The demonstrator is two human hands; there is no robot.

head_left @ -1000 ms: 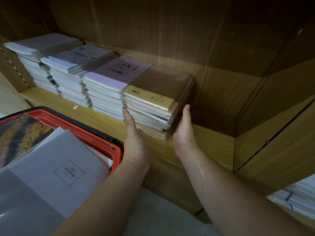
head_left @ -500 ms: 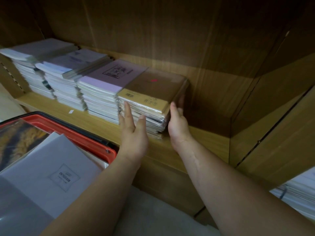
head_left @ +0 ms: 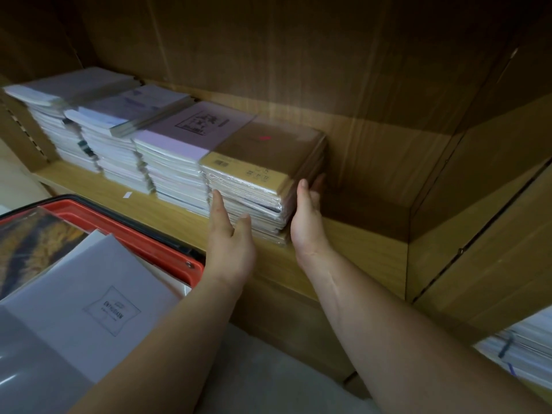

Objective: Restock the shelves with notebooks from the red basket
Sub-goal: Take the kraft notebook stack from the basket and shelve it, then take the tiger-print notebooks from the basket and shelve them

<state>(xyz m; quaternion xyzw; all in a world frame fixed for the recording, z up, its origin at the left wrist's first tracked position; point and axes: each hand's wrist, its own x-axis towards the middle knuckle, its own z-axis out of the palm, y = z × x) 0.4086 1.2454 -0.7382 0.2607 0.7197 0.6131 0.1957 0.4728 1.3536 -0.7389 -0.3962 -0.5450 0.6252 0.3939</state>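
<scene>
Left hand (head_left: 230, 243) presses straight fingers against the front of the brown notebook stack (head_left: 268, 156), right hand (head_left: 307, 216) lies flat, fingers outstretched, along its right side, the stack sitting rightmost in the row near the front edge of the shelf (head_left: 358, 249), red basket (head_left: 167, 249) loaded with notebooks just below-left.

wood-grain shelf (head_left: 352, 252), matt finish. brown notebooks (head_left: 268, 162) sit in glossy clear plastic wrap, paper edges showing. red basket (head_left: 167, 249) is smooth plastic, a grey matt paper cover (head_left: 89, 294) inside.
</scene>
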